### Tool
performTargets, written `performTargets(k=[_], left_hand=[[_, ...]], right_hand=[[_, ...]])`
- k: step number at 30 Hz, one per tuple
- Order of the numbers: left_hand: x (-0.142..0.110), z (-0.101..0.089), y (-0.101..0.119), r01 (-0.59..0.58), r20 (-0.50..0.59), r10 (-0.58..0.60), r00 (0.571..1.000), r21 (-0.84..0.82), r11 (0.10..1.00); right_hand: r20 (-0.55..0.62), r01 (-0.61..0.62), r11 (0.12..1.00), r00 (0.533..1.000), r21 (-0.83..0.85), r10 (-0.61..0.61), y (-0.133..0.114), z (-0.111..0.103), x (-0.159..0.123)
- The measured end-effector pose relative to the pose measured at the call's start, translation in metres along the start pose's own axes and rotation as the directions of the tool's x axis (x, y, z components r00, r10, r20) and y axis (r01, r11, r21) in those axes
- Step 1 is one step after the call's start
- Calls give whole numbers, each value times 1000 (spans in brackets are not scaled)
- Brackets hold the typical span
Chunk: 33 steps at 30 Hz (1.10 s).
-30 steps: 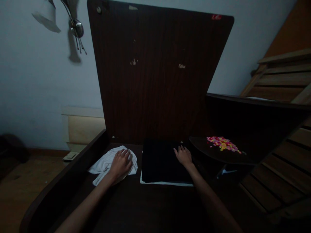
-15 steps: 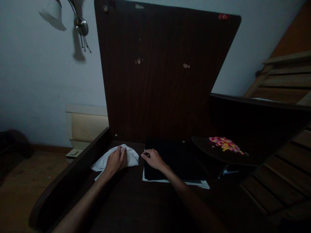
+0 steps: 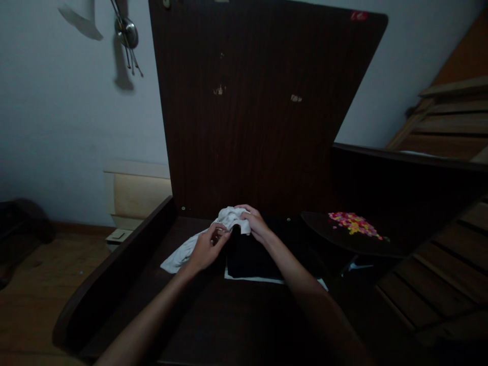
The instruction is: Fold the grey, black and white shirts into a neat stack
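A crumpled white cloth (image 3: 185,252) stretches from the left part of the dark desk to the middle, its right end raised in both hands. My left hand (image 3: 208,246) pinches the near edge of the cloth between thumb and fingers. Across from it, my right hand (image 3: 254,222) grips the raised end, fingers on the far side. Just beneath and to the right lies a black flat item (image 3: 253,259) whose kind I cannot make out. White paper (image 3: 253,279) sticks out from under its near edge.
A tall dark wooden panel (image 3: 247,112) rises behind the desk (image 3: 198,315). On the right, a small shelf (image 3: 320,229) bears colourful petal-like pieces (image 3: 354,225). A raised side board (image 3: 114,272) borders the left. A wall lamp (image 3: 126,33) hangs upper left.
The white cloth has been lifted and drawn rightward, over the black item's left edge. My right hand has moved up and taken hold of it; my left hand has shifted right.
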<state>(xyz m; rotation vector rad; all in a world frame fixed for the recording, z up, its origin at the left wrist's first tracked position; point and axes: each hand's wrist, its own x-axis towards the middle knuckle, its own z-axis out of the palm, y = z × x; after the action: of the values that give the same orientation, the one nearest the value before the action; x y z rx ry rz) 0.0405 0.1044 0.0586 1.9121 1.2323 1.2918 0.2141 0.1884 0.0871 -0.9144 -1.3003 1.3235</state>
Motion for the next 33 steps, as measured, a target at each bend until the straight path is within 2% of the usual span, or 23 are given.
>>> performTargets(k=[2, 3, 4, 6, 8, 9, 11, 13, 15, 18, 20, 23, 27, 30, 32, 33], left_hand=[[1, -8, -20, 32, -129, -7, 992, 196, 980], [1, -12, -32, 29, -142, 14, 990, 295, 955], [0, -15, -43, 28, -120, 20, 993, 384, 923], [-2, -18, -64, 44, 7, -56, 998, 508, 860], [-6, -21, -79, 38, 127, -127, 984, 543, 839], [-7, -22, -83, 33, 157, -137, 978, 535, 844], [-6, -27, -86, 32, 125, -108, 986, 500, 866], [-1, -35, -82, 43, 11, -55, 998, 466, 884], [8, -46, -76, 50, -124, 5, 992, 437, 898], [26, -63, -61, 70, -296, 58, 954, 405, 912], [38, -73, -49, 73, -352, 85, 932, 411, 909], [55, -88, -29, 33, -359, 162, 919, 480, 877], [73, -100, -4, 4, -368, 226, 902, 532, 847], [84, -98, 11, -20, -311, 165, 936, 419, 908], [90, -88, 16, -30, -249, 104, 963, 282, 959], [92, -81, 17, -23, -234, 71, 970, 203, 979]], right_hand=[[-55, 47, 999, 997, -7, -47, -15, -19, 4], [-78, 62, 998, 995, -17, -63, -23, -28, 6], [-100, 74, 997, 992, -33, -77, -29, -37, 7], [-149, 92, 993, 983, -77, -103, -39, -53, 8], [-199, 100, 986, 972, -132, -125, -45, -67, 8], [-221, 101, 980, 965, -169, -138, -46, -73, 8], [-245, 105, 959, 954, -263, -172, -47, -86, 7], [-238, 121, 919, 945, -376, -222, -46, -98, 5], [-222, 135, 868, 937, -477, -268, -47, -109, 3], [-237, 112, 808, 925, -579, -297, -51, -121, 1], [-255, 81, 777, 919, -624, -300, -55, -126, -1], [-272, 34, 690, 904, -723, -330, -64, -130, -6], [-316, -123, 460, 873, -879, -371, -76, -133, -12], [-337, -251, 272, 876, -929, -344, -74, -126, -14], [-270, -234, 141, 902, -962, -338, -65, -111, -17], [-196, -175, 91, 917, -980, -346, -58, -100, -19]])
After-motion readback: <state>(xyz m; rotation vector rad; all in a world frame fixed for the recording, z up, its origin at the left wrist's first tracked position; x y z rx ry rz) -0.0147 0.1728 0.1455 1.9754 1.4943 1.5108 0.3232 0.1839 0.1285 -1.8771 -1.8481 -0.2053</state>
